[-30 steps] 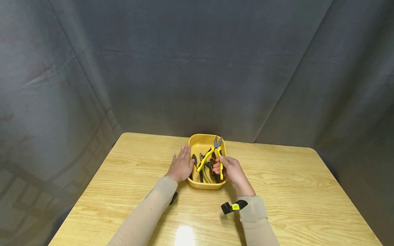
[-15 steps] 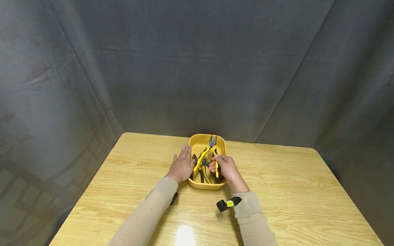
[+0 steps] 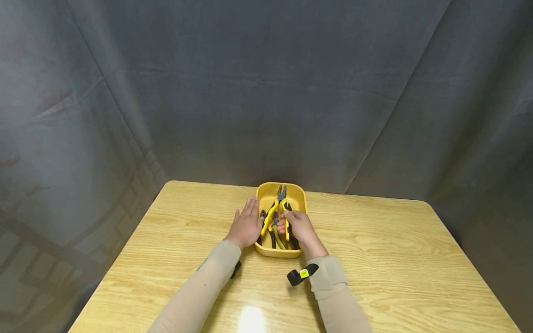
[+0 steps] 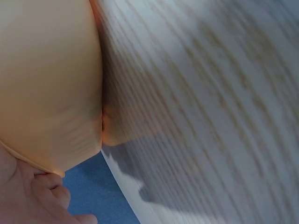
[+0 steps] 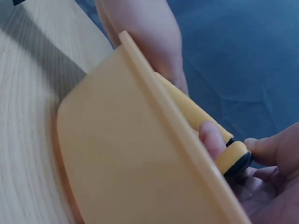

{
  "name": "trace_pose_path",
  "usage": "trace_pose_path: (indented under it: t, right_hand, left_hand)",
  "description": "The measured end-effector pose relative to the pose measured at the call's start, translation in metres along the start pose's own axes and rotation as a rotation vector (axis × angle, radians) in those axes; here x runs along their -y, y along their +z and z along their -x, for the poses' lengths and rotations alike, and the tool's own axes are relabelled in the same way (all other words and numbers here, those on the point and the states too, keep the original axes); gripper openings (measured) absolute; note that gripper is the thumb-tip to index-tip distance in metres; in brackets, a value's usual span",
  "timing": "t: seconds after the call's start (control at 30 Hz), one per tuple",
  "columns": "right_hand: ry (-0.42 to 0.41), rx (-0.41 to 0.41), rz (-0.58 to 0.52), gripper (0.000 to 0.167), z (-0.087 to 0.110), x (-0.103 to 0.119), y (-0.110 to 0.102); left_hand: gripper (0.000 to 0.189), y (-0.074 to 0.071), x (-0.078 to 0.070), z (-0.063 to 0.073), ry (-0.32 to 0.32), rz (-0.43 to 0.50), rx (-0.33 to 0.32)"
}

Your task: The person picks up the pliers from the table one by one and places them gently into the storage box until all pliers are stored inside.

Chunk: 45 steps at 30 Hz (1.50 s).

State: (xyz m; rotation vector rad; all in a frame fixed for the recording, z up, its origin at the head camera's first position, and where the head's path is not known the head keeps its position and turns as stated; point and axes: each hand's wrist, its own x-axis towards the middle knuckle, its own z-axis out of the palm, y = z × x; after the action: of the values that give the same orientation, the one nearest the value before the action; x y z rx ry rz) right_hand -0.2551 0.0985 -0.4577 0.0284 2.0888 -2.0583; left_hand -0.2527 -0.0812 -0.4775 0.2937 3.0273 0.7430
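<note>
My left hand [image 3: 245,224] lies with straight fingers along the left side of a yellow plastic bin [image 3: 276,253]. My right hand [image 3: 300,229] pinches one handle of yellow-and-black pliers [image 3: 270,216] over the bin, their jaws spread and pointing away from me. Beneath, other pliers [image 3: 279,237] with dull yellow and dark handles lie inside, partly hidden. In the right wrist view, thumb and fingers grip the handle end [image 5: 235,157] just beyond the rim. The left wrist view shows the bin's outer wall [image 4: 51,74] and some left fingers [image 4: 44,198].
A light wood-grain table [image 3: 395,259] carries the bin near its far edge. Grey cloth [image 3: 258,92] hangs behind and at both sides. Each forearm wears a beige sleeve, and a black wrist camera [image 3: 301,274] is strapped at the right wrist.
My right hand has carried the pliers leftward across the bin, from its right side to about its middle. The left hand stays against the left rim.
</note>
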Motion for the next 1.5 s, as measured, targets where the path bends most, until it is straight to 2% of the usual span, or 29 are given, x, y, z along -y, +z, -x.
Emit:
trace_pose_path:
  t: [0.23, 0.4, 0.73, 0.87, 0.93, 1.17, 1.5]
  right_hand:
    - [-0.008, -0.002, 0.013, 0.039, -0.006, -0.004, 0.006]
    - [-0.004, -0.011, 0.024, 0.039, -0.009, -0.003, 0.009]
    - [-0.012, -0.031, 0.166, 0.037, -0.014, -0.001, 0.015]
    - [-0.033, -0.076, 0.317, 0.035, -0.014, 0.000, 0.018]
    - [-0.025, -0.083, 0.357, 0.035, -0.014, 0.000, 0.019]
    - [0.047, -0.013, 0.294, 0.038, -0.013, -0.003, 0.026]
    - [0.065, -0.010, 0.301, 0.038, -0.016, -0.009, 0.029]
  left_hand:
    - [0.064, 0.000, 0.000, 0.001, 0.008, 0.022, -0.019]
    - [0.064, -0.001, -0.002, 0.002, -0.001, 0.024, -0.009]
    - [0.066, -0.003, -0.004, 0.002, -0.012, 0.016, 0.002]
    - [0.066, -0.004, -0.004, 0.003, -0.010, 0.000, 0.006]
    - [0.067, -0.005, -0.004, 0.003, -0.011, 0.003, 0.007]
    - [0.068, -0.004, -0.002, 0.002, -0.005, -0.002, 0.009]
    - [0.068, -0.004, -0.003, 0.002, 0.008, 0.004, -0.008]
